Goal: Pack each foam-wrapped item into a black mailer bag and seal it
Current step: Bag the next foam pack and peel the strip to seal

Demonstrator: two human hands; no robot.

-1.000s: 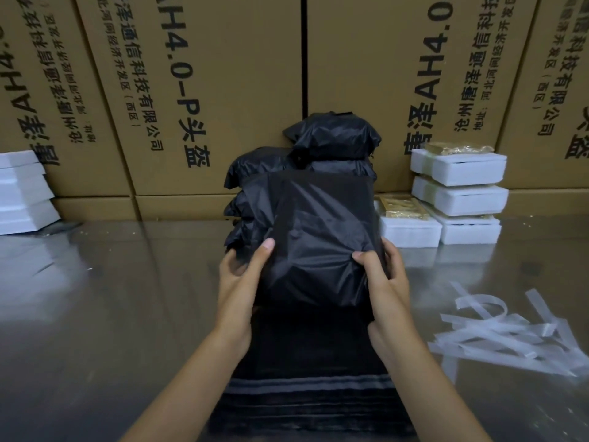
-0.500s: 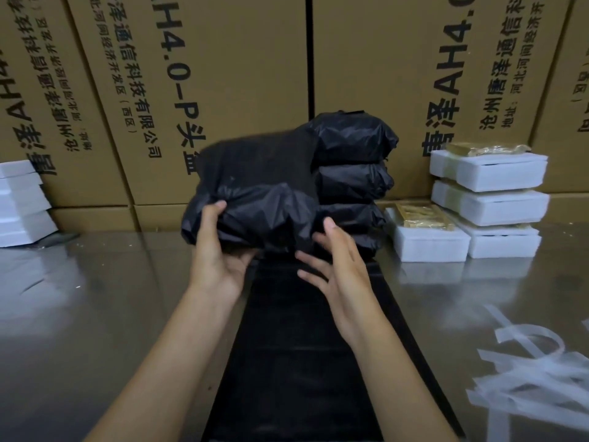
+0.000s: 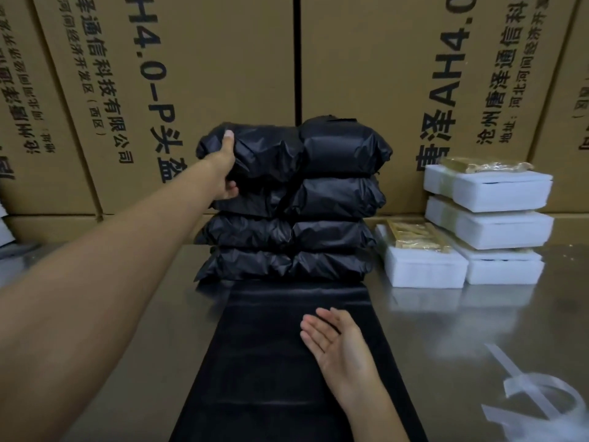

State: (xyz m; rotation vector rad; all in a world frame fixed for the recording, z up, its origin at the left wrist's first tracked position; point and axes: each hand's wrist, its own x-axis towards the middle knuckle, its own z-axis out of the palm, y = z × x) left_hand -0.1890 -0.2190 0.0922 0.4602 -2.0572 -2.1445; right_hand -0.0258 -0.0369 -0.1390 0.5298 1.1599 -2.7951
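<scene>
Black flat mailer bags (image 3: pixel 287 362) lie in a stack right under you on the steel desk (image 3: pixel 478 330), long axis running straight away from you toward the wall. Your right hand (image 3: pixel 342 342) hovers over that stack, palm up, fingers loose and holding nothing. Out to its right, a little farther off, sit the foam-wrapped items (image 3: pixel 487 202), white blocks piled near the cartons (image 3: pixel 223 59), well apart from that hand and lying crosswise to the bags. Farther out, your left hand (image 3: pixel 226 167) is at full reach, gripping the left end of the sealed package (image 3: pixel 255 154) on top of the black pile (image 3: pixel 287 244). So the next item lies forward and to the right, and your free right hand is much the nearer one for it.
</scene>
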